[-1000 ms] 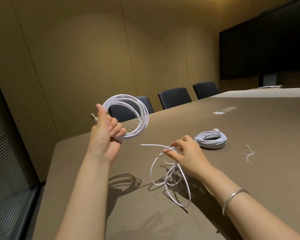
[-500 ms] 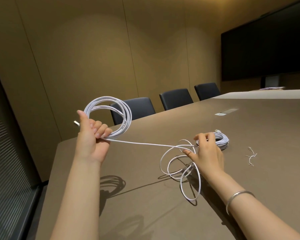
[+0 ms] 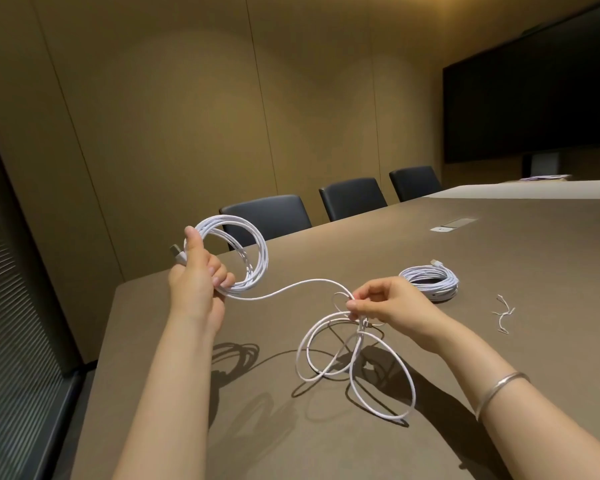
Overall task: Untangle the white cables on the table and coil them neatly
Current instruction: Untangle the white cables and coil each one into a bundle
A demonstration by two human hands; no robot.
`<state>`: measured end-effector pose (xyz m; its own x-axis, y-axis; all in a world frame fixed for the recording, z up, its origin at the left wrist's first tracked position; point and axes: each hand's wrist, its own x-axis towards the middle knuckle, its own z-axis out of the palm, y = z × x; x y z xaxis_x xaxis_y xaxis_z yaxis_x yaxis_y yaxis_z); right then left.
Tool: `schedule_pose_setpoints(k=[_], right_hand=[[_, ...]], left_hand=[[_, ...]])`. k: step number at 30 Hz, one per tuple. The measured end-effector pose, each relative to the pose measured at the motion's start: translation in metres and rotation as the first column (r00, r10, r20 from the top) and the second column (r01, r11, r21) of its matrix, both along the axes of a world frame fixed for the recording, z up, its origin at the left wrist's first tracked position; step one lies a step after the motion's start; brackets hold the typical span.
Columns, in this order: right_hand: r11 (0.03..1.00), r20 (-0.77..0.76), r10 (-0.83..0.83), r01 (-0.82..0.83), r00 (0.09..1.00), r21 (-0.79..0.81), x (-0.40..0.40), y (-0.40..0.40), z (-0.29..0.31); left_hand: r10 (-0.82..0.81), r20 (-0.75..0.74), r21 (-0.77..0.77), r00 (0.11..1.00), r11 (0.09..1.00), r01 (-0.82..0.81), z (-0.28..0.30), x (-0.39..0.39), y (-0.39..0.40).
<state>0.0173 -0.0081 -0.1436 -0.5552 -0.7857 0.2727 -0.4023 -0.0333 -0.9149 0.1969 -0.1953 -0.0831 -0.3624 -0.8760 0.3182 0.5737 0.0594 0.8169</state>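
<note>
Item, cable in hand: our left hand (image 3: 196, 284) grips a raised white coil (image 3: 238, 252) with fingers curled round its strands, the plug end poking out by the thumb, while our right hand (image 3: 385, 306) pinches the same cable where its slack gathers into loose loops (image 3: 354, 362) hanging down to the table (image 3: 499, 244). Item, finished work — a second coil (image 3: 430, 280) lies flat just beyond the right hand, a small white tie (image 3: 503, 311) well apart to its right. We judge the step to be mid-coiling; next, the right hand should free one loop from the crossings and feed it round onto the held coil
</note>
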Motion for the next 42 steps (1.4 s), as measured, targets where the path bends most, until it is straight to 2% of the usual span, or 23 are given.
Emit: schedule_pose_setpoints(k=[3,6,9,11,13,16,19,24,27,30,32,35,38,40,42], right_hand=[[0.999,0.005,-0.02,0.02,1.0,-0.04,0.01,0.001,0.012],[0.991,0.13,-0.016,0.033,0.991,-0.13,0.021,-0.001,0.021],[0.98,0.284,0.081,-0.024,0.955,-0.198,0.031,-0.001,0.031],[0.965,0.325,0.164,-0.084,0.931,-0.247,0.037,0.0,0.035],[0.954,0.303,0.198,-0.112,0.932,-0.276,0.041,0.0,0.037],[0.96,0.215,0.155,-0.095,0.964,-0.265,0.044,-0.001,0.037],[0.964,0.162,0.108,-0.063,0.981,-0.259,0.047,-0.002,0.035],[0.96,0.082,0.135,-0.11,0.987,-0.257,0.053,-0.005,0.034],[0.976,-0.131,0.071,-0.096,0.989,-0.195,0.058,-0.008,0.032],[0.988,-0.372,-0.06,0.003,0.926,-0.153,0.062,-0.013,0.027],[0.992,-0.44,-0.057,0.002,0.896,-0.126,0.063,-0.013,0.024],[0.999,-0.418,-0.028,0.008,0.908,-0.048,0.054,-0.011,0.023],[0.987,-0.354,-0.151,0.159,0.923,-0.008,0.032,-0.013,0.014],[0.964,-0.206,-0.252,0.265,0.946,0.035,0.017,-0.015,0.004],[0.944,0.007,-0.318,0.316,0.948,0.101,0.006,-0.019,-0.005]], left_hand=[[0.057,0.094,-0.124,0.994,0.991,-0.045,-0.001,-0.006,0.006],[0.121,0.205,-0.314,0.971,0.948,-0.052,0.001,-0.017,0.019],[0.119,0.281,-0.463,0.952,0.886,0.026,-0.001,-0.029,0.038],[0.076,0.342,-0.541,0.937,0.831,0.13,-0.004,-0.034,0.05],[0.04,0.396,-0.591,0.917,0.775,0.222,-0.007,-0.038,0.058],[0.031,0.469,-0.624,0.883,0.719,0.306,-0.009,-0.04,0.062],[0.001,0.513,-0.596,0.859,0.721,0.355,-0.01,-0.04,0.06],[-0.081,0.54,-0.502,0.837,0.768,0.398,-0.009,-0.036,0.056],[-0.117,0.504,-0.399,0.856,0.847,0.351,-0.009,-0.036,0.051],[-0.172,0.458,-0.284,0.872,0.902,0.326,-0.01,-0.035,0.04],[-0.24,0.376,-0.19,0.895,0.925,0.327,-0.009,-0.033,0.029],[-0.25,0.24,-0.085,0.938,0.957,0.277,-0.008,-0.028,0.015],[-0.243,0.11,0.003,0.964,0.97,0.244,-0.009,-0.022,0.009],[-0.247,0.036,0.035,0.968,0.969,0.245,-0.009,-0.02,0.007],[-0.262,0.007,0.05,0.965,0.964,0.261,-0.008,-0.02,0.009]])
